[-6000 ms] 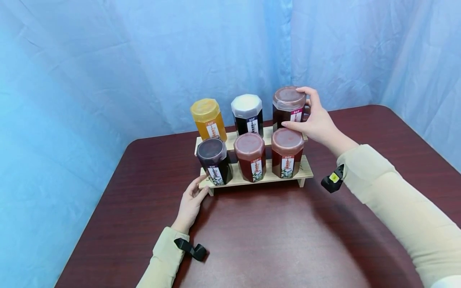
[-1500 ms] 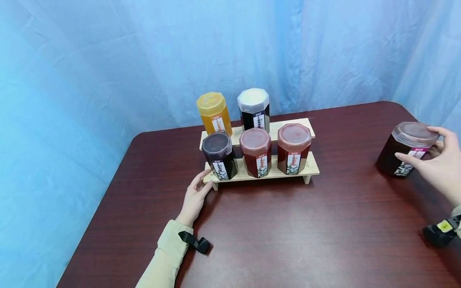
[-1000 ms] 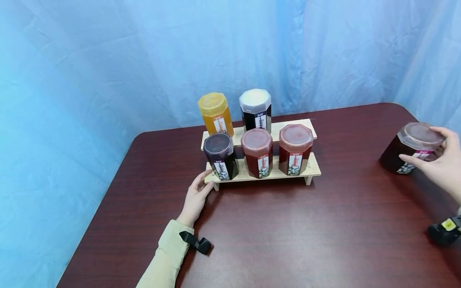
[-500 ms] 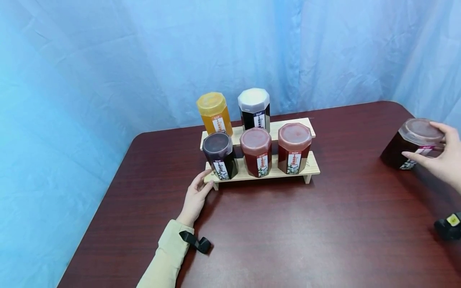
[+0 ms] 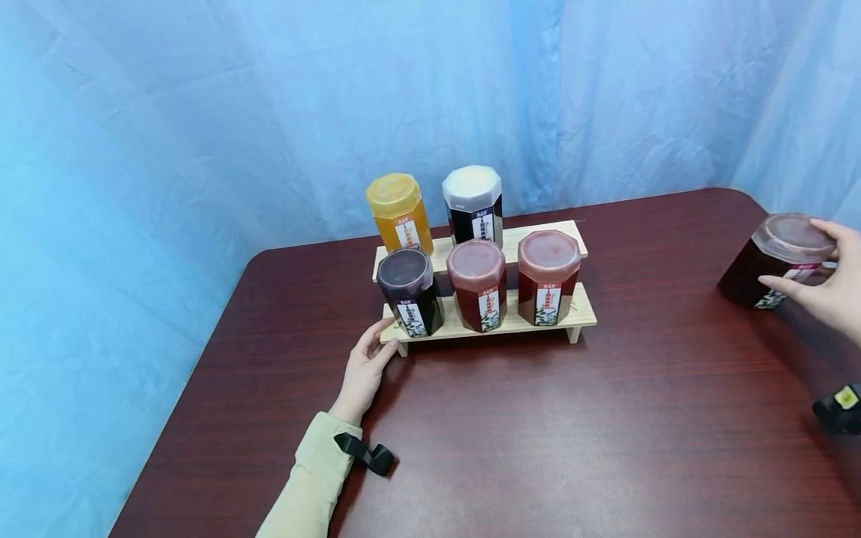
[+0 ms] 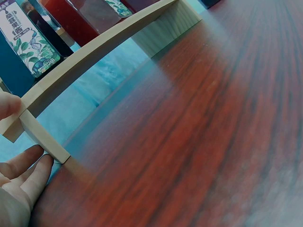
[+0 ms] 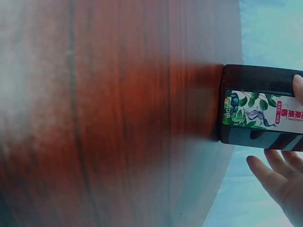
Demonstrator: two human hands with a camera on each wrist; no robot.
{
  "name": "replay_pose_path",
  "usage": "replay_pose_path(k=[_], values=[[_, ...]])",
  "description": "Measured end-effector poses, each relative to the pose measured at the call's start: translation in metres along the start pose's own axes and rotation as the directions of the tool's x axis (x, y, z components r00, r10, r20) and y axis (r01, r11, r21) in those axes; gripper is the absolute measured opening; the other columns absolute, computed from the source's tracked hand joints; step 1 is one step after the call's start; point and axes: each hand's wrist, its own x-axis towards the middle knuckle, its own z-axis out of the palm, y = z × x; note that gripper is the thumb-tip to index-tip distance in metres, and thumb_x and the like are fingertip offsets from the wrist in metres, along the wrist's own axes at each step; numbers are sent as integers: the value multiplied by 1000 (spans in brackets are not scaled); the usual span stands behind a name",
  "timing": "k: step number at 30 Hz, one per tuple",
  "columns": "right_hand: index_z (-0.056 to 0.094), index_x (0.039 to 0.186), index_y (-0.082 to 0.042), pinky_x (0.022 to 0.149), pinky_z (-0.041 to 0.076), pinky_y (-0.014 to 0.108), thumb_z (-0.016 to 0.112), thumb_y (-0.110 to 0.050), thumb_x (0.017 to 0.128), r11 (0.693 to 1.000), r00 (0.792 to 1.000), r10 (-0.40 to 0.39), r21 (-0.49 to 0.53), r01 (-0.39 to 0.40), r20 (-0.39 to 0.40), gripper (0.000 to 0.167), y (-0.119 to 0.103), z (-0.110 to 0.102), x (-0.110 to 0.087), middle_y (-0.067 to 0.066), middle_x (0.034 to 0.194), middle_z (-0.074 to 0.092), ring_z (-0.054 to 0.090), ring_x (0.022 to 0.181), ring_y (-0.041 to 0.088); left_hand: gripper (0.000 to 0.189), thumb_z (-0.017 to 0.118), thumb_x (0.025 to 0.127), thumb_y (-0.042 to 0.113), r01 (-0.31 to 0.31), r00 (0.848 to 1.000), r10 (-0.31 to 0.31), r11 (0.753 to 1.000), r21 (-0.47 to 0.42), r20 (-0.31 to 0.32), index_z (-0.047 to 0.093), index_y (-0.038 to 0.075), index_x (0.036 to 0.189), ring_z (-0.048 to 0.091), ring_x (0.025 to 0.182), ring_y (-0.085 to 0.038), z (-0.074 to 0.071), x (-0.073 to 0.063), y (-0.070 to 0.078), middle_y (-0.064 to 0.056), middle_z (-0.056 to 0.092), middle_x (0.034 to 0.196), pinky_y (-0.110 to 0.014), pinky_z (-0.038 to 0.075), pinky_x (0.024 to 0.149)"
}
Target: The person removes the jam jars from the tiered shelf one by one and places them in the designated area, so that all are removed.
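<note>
In the head view my left hand [image 5: 361,371] grips the left end of a two-tier wooden display stand [image 5: 582,310]. The left wrist view shows the thumb against the shelf board [image 6: 90,59] and fingertips by its leg [image 6: 45,135]. At the far right, my right hand [image 5: 835,290] holds a dark lidded jar [image 5: 756,270] upright on the table, thumb on its front and a finger at the lid's edge. The jar's labelled side [image 7: 258,109] faces the right wrist camera; the hand is cut off by the frame.
On the stand's upper tier are a yellow jar [image 5: 405,232] and a white-lidded dark jar [image 5: 464,224]. Its lower tier bears a dark purple jar [image 5: 430,306] and two red jars [image 5: 464,305]. The table [image 5: 511,441] is dark red wood; blue curtains [image 5: 377,90] hang behind.
Earlier the right hand gripped the dark jar at the stand's upper right; now it stands far right on the table, shifted slightly back and right lately. The left hand stays on the stand.
</note>
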Motion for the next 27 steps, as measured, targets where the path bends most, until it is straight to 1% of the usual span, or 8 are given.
replay_pose_path(k=[3,10,14,15,17,21,24,27], values=[[24,148,-37,74,22,-1,79,-12,73,999,1000,6,-37,-6,6,96,-1,0,-1,16,145,37,21,93,-24,43,56,93,2,5,1000,-5,1000,0,2,49,4,135,54,101,1,0,-1,0,-11,48,140,-14,42,86],[24,149,-31,77,20,0,78,-18,76,997,1000,25,-68,-25,2,91,-7,-2,-4,18,144,38,23,102,-19,44,56,92,1,14,1000,-14,1000,-4,1,48,2,136,52,107,2,0,-1,-1,-13,47,140,-13,41,89],[28,149,-25,73,20,1,75,-18,78,998,999,48,-41,-48,10,85,-30,-8,-4,20,143,37,39,109,-5,44,56,93,2,8,1000,-8,1000,-3,-1,48,2,136,52,107,2,-1,0,-2,-13,47,140,-13,41,90],[28,148,-25,74,21,1,74,-20,79,998,999,50,-29,-50,5,83,-36,-9,-5,15,142,39,39,107,-7,44,56,93,2,8,1000,-8,1000,-2,-1,48,3,136,52,107,2,-1,0,-2,-13,47,140,-13,41,90],[30,148,-18,77,22,1,72,-19,80,998,998,56,15,-56,9,80,-52,-13,-7,18,141,39,38,105,-9,44,56,93,2,9,1000,-9,1000,3,-2,48,3,136,52,107,2,-1,1,-3,-13,47,140,-13,41,90],[31,147,-11,79,23,0,71,-21,82,995,998,69,76,-69,-1,77,-76,-20,-13,-7,132,40,25,92,-22,43,56,93,2,11,1000,-11,1000,2,-2,49,3,136,53,106,1,-1,0,-3,-13,47,140,-13,41,89],[30,146,-8,76,24,0,70,-17,82,993,997,73,96,-73,-3,76,-85,-23,-14,-16,126,34,26,89,-21,43,56,93,2,5,1000,-5,1000,6,-4,49,3,135,53,104,1,-1,0,-4,-12,48,139,-13,42,88],[28,147,-9,82,24,0,69,-22,83,996,997,74,57,-74,4,77,-77,-21,-12,1,134,43,39,105,-10,43,56,93,2,-3,1000,3,1000,-1,-5,49,3,135,54,104,1,-1,1,-4,-12,49,138,-14,42,88]])
